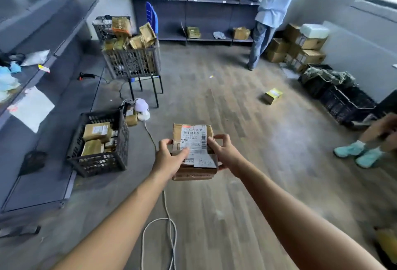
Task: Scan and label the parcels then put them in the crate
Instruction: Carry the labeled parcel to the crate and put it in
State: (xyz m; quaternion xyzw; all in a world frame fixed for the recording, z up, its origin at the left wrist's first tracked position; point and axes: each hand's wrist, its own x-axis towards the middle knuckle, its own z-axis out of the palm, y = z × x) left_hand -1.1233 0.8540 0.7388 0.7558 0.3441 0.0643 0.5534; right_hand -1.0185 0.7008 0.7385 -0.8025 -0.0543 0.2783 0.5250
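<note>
- Brown cardboard parcel [194, 172] held up between both hands, top face toward the camera.
- Left hand [169, 159] gripping the parcel's left side, thumb laid flat on the label's lower left.
- Right hand [224, 151] holding the parcel's right side, thumb and forefinger at the label's right edge, other fingers loosely curled above.
- White paper shipping label [194, 138] on the parcel top, lower end creased and reaching past the near edge.
- Label print: red band at top left; bold code line beneath, ending in "444" as far as legible; barcode under that; smaller print too blurred to read. Handwritten marks on lower end, not legible.
- Dark printing on the parcel's near side face, unreadable.
- Black slatted plastic crate [101, 163] on the floor left of the left hand, well apart; several brown parcels [97, 132] inside, one with a white label, text unreadable.
- White domed device [142, 108] on the floor beyond the crate; white cable [169, 226] looped beneath the forearms.
- Grey lattice basket on a black-legged stand [133, 63] farther beyond the left hand, heaped with gold-brown packets.
- Small yellow-topped box [272, 95] on the floor beyond and right of the right hand.
</note>
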